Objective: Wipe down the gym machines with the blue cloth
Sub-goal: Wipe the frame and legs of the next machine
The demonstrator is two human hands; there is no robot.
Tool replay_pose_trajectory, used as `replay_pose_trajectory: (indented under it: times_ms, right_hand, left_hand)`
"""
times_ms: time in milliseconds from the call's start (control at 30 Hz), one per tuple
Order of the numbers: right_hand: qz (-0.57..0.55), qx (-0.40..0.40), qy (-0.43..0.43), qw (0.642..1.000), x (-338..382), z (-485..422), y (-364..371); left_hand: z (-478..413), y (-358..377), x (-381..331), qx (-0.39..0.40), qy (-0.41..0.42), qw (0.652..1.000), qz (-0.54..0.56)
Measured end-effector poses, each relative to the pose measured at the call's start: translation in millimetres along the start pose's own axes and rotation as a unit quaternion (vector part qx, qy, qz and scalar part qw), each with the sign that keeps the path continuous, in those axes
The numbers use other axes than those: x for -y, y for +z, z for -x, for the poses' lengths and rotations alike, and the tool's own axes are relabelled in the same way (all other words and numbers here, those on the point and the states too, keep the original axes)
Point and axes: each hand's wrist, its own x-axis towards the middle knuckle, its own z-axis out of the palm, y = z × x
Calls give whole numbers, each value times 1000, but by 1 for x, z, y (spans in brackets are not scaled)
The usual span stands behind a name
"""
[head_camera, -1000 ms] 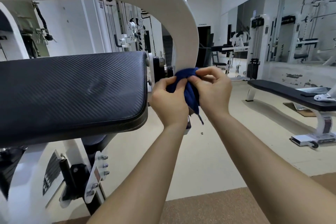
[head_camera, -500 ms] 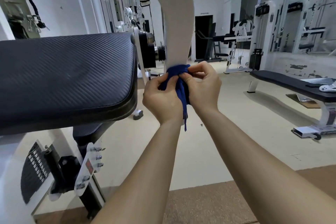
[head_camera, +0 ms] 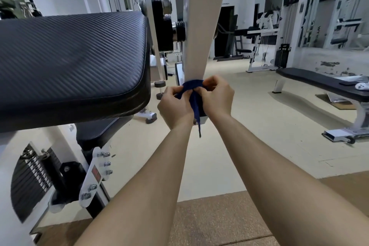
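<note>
**Both hands cinch blue cloth round machine's white arm**

A person's left hand (head_camera: 175, 106) and right hand (head_camera: 217, 96) hold the blue cloth (head_camera: 192, 84) wrapped round the lower part of a white frame arm (head_camera: 199, 36) on a gym machine. The arm stands just to the right of the machine's ribbed black pad (head_camera: 69, 56). Both hands are closed on the fabric, fingers and thumbs curled, pinching the gathered ends together at the near face of the arm. A loose tail hangs down between the wrists. The cloth sits as a collar against the metal; how far it reaches round the far side cannot be seen.

The step in hand appears to be wiping the arm along its length. Done well, it calls for even tension from both hands, so the collar hugs the metal on every side. A steady slide along the bar serves better than a tug, which could bunch the fabric or pull it out of the pinch. The arm's lower end shows just below the hands, so the tip and underside want a pass too. The hanging tail is best gathered in so it does not drag. Whether the pad, the weight stack (head_camera: 30, 175) at lower left or the flat bench (head_camera: 319, 84) across the floor have had their wipe cannot be told.
</note>
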Motion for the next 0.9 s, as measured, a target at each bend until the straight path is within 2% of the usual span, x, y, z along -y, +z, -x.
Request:
replay_pose_trajectory:
  times_ms: [167,333,433,633,767,900]
  right_hand:
    - [64,-13,-28,997,-4,7,7]
    - [123,-15,2,992,-3,20,9]
    - [164,-16,-17,986,0,29,13]
    - [128,88,-107,982,-16,4,-9]
    - [111,49,-115,986,-20,5,0]
    - [127,-20,-49,991,-16,25,10]
  left_hand:
    - [-1,-1,7,26,72,994,-81]
    - [-10,-10,14,76,124,981,-127]
    - [-11,-14,19,82,106,987,-92]
    - [10,-13,24,51,64,995,-66]
    - [2,-19,23,72,98,988,-100]
    - [-17,-19,16,92,165,968,-167]
